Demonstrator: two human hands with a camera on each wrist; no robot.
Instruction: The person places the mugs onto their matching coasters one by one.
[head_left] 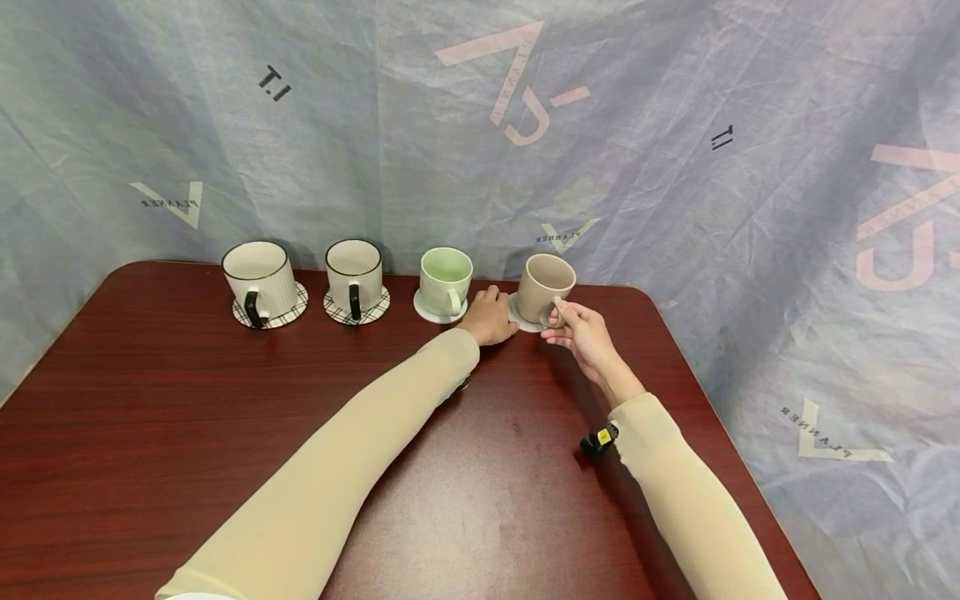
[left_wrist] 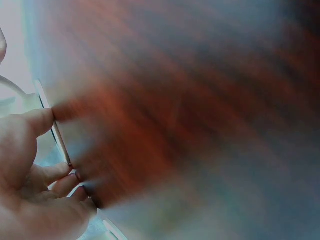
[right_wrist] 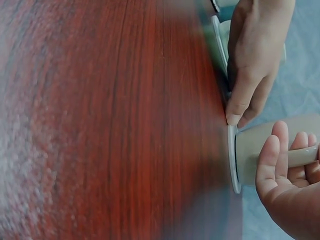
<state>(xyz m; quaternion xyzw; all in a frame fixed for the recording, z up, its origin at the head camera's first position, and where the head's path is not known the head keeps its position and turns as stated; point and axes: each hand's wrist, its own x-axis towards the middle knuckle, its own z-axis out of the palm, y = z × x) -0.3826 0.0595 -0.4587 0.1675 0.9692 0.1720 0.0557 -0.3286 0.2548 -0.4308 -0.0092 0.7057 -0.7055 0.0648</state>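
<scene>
At the right of the row, a beige mug [head_left: 542,287] stands upright on a pale round coaster [head_left: 528,326]. My right hand [head_left: 585,336] pinches its handle, which the right wrist view shows between the thumb side and fingers. My left hand [head_left: 489,318] is low at the coaster's left side. Its thumb and fingertips hold the coaster's edge [left_wrist: 60,140] close to the tabletop. In the right wrist view the left thumb [right_wrist: 235,112] touches the coaster's rim just beside the mug. Left of that hand stands a light green mug [head_left: 446,279] on its own pale coaster [head_left: 431,317].
Farther left, two white mugs with black rims and handles, one wide [head_left: 264,283] and one narrower [head_left: 352,271], stand on checked coasters. All are along the back edge of the dark red wooden table [head_left: 465,500]. A grey printed curtain [head_left: 337,125] hangs right behind them.
</scene>
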